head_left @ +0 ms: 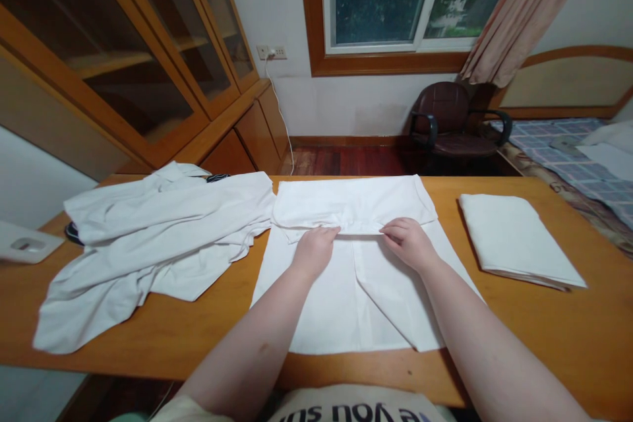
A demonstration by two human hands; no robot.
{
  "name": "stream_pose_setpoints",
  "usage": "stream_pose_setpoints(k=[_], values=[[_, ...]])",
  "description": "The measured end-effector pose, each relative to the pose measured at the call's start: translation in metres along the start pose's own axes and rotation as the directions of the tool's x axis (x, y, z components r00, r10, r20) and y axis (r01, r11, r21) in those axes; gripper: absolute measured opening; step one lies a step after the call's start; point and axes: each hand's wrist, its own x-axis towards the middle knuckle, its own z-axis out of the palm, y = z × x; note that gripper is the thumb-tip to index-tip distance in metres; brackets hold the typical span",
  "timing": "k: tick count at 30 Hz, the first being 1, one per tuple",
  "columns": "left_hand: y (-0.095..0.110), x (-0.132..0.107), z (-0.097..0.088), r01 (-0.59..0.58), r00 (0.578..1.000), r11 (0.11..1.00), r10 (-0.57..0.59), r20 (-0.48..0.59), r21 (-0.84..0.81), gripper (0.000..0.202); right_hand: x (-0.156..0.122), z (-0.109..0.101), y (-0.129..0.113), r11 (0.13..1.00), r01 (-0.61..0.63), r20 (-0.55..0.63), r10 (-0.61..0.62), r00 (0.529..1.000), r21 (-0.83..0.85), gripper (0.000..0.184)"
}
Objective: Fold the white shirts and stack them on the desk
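Observation:
A white garment (pixel 326 303) lies spread on the wooden table in front of me, its far part folded over toward me in a wide band. My left hand (pixel 316 250) grips the near edge of that band left of the middle, fingers closed on the cloth. On the right, my right hand (pixel 408 242) pinches the same edge, and the edge runs straight between both hands. Below the band, a loose flap slants across the lower right of the cloth. What kind of garment it is cannot be made out.
Crumpled white clothes (pixel 163 224) lie on the left, partly over a dark object. A neatly folded white cloth (pixel 517 241) sits on the right of the wooden table (pixel 593 336). Beyond stand a glass-door cabinet (pixel 198 99), a brown armchair (pixel 445 112) and a bed (pixel 558 145).

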Motion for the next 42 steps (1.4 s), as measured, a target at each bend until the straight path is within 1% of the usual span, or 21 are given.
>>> stream_pose_setpoints(k=[2, 5, 9, 10, 12, 15, 17, 19, 21, 23, 25, 27, 30, 31, 32, 33, 34, 36, 37, 39, 42], values=[[0.001, 0.000, -0.002, -0.015, 1.000, 1.000, 0.015, 0.003, 0.002, 0.041, 0.000, -0.002, 0.000, 1.000, 0.009, -0.002, -0.009, 1.000, 0.002, 0.019], [0.003, -0.001, -0.004, -0.041, 0.999, 0.999, 0.041, 0.030, -0.014, 0.036, 0.000, -0.002, -0.001, 1.000, 0.011, 0.060, -0.011, 0.998, 0.001, 0.016], [0.007, -0.001, -0.004, -0.049, 0.999, 0.999, 0.049, -0.020, 0.007, 0.038, 0.000, -0.002, -0.003, 1.000, 0.001, 0.112, -0.004, 0.994, 0.031, 0.015], [0.008, -0.001, -0.004, -0.053, 0.998, 0.998, 0.054, -0.031, 0.026, 0.041, 0.000, -0.002, -0.004, 0.999, -0.004, 0.107, 0.000, 0.994, 0.032, 0.016], [0.008, -0.001, -0.002, -0.052, 0.999, 0.997, 0.052, -0.007, 0.064, 0.047, -0.001, -0.002, -0.004, 1.000, -0.016, 0.071, 0.014, 0.997, 0.022, 0.018], [0.004, -0.001, 0.000, -0.033, 0.997, 0.996, 0.027, 0.075, 0.078, 0.052, -0.002, 0.000, -0.004, 0.999, -0.042, 0.005, 0.042, 0.999, -0.009, 0.035], [0.002, 0.000, 0.000, -0.028, 0.996, 0.997, 0.022, 0.086, 0.070, 0.052, -0.002, 0.000, -0.003, 0.998, -0.062, -0.018, 0.062, 0.998, -0.018, 0.044], [0.000, 0.000, -0.001, -0.029, 0.996, 0.997, 0.023, 0.082, 0.073, 0.051, -0.003, 0.000, -0.002, 0.997, -0.078, -0.033, 0.078, 0.996, -0.010, 0.044], [0.001, -0.001, 0.000, -0.034, 0.993, 0.995, 0.023, 0.114, 0.096, 0.052, -0.003, 0.001, -0.002, 0.996, -0.086, -0.040, 0.086, 0.996, 0.002, 0.041], [0.002, -0.002, 0.002, -0.044, 0.987, 0.991, 0.024, 0.161, 0.124, 0.054, -0.003, 0.004, -0.002, 0.993, -0.113, -0.014, 0.113, 0.993, -0.030, 0.041], [0.004, -0.004, 0.004, -0.056, 0.981, 0.989, 0.029, 0.190, 0.136, 0.052, -0.004, 0.008, -0.002, 0.976, -0.182, 0.039, 0.188, 0.981, -0.123, 0.045], [0.007, -0.008, 0.003, -0.054, 0.974, 0.990, 0.024, 0.227, 0.130, 0.052, -0.004, 0.013, 0.000, 0.944, -0.241, 0.099, 0.269, 0.958, -0.226, 0.052], [0.017, -0.014, -0.003, -0.030, 0.955, 0.993, -0.004, 0.295, 0.112, 0.060, -0.005, 0.015, 0.004, 0.923, -0.255, 0.158, 0.309, 0.938, -0.288, 0.056], [0.022, -0.016, -0.007, -0.050, 0.951, 0.994, 0.019, 0.307, 0.093, 0.064, -0.005, 0.015, 0.005, 0.923, -0.253, 0.164, 0.308, 0.937, -0.290, 0.056], [0.027, -0.017, -0.010, -0.092, 0.946, 0.994, 0.069, 0.316, 0.059, 0.066, -0.005, 0.015, 0.005, 0.924, -0.251, 0.165, 0.306, 0.937, -0.290, 0.057], [0.033, -0.019, -0.013, -0.153, 0.934, 0.988, 0.142, 0.327, 0.008, 0.066, -0.006, 0.014, 0.006, 0.924, -0.250, 0.165, 0.305, 0.938, -0.289, 0.057], [0.039, -0.020, -0.015, -0.222, 0.911, 0.973, 0.228, 0.343, -0.057, 0.063, -0.006, 0.014, 0.007, 0.925, -0.248, 0.164, 0.302, 0.939, -0.287, 0.057], [0.048, -0.022, -0.020, -0.327, 0.837, 0.921, 0.386, 0.388, -0.211, 0.048, -0.006, 0.015, 0.008, 0.928, -0.242, 0.164, 0.295, 0.941, -0.283, 0.057], [0.052, -0.023, -0.022, -0.348, 0.796, 0.892, 0.444, 0.412, -0.288, 0.040, -0.007, 0.015, 0.009, 0.930, -0.238, 0.166, 0.291, 0.942, -0.280, 0.057], [0.058, -0.024, -0.028, -0.346, 0.720, 0.841, 0.522, 0.458, -0.415, 0.030, -0.007, 0.016, 0.011, 0.932, -0.233, 0.166, 0.285, 0.944, -0.277, 0.057], [0.063, -0.030, -0.043, -0.277, 0.636, 0.812, 0.556, 0.535, -0.514, 0.022, -0.007, 0.016, 0.011, 0.931, -0.234, 0.168, 0.287, 0.943, -0.280, 0.057]])
